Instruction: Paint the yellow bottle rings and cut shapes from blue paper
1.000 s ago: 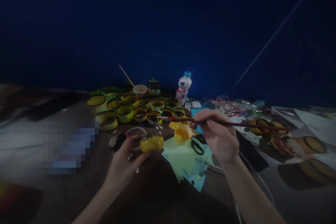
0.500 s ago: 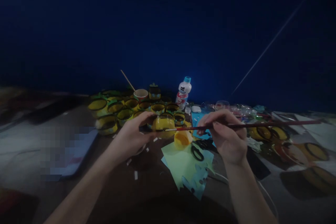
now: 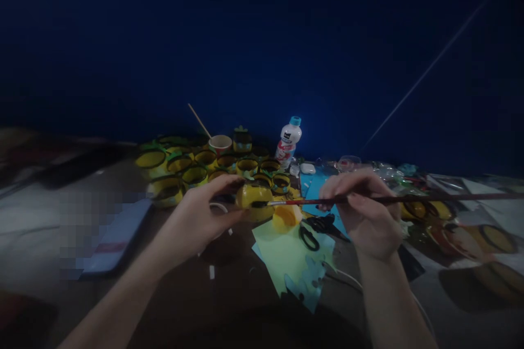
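Observation:
My left hand (image 3: 204, 210) grips a small yellow cup (image 3: 254, 194) from its left side, thumb below and fingers above. The cup has a dark rim and is tilted, its side turned toward me. A long dark-red paintbrush (image 3: 297, 202) is pinched in my right hand (image 3: 364, 210), lying nearly level. Its dark bristles reach the yellow side of the cup; whether they touch I cannot tell for sure. Just below the bristles stands a container of yellow paint (image 3: 286, 219) on pale green paper (image 3: 282, 253). Black-handled scissors (image 3: 309, 237) lie beside it.
Several yellow cups (image 3: 194, 176) with dark rims crowd the back left. Behind them stand a paper cup (image 3: 220, 143) with a stick and a white bottle (image 3: 288, 142) with a blue cap. Blue paper (image 3: 315, 188), clear plastic pieces (image 3: 380, 170) and a blue-grey tablet-like object (image 3: 118, 248) lie around.
My right hand has shifted a little to the right, and the paintbrush with it. The dark bristles now show against the cup's side. My left hand still holds the cup in about the same place.

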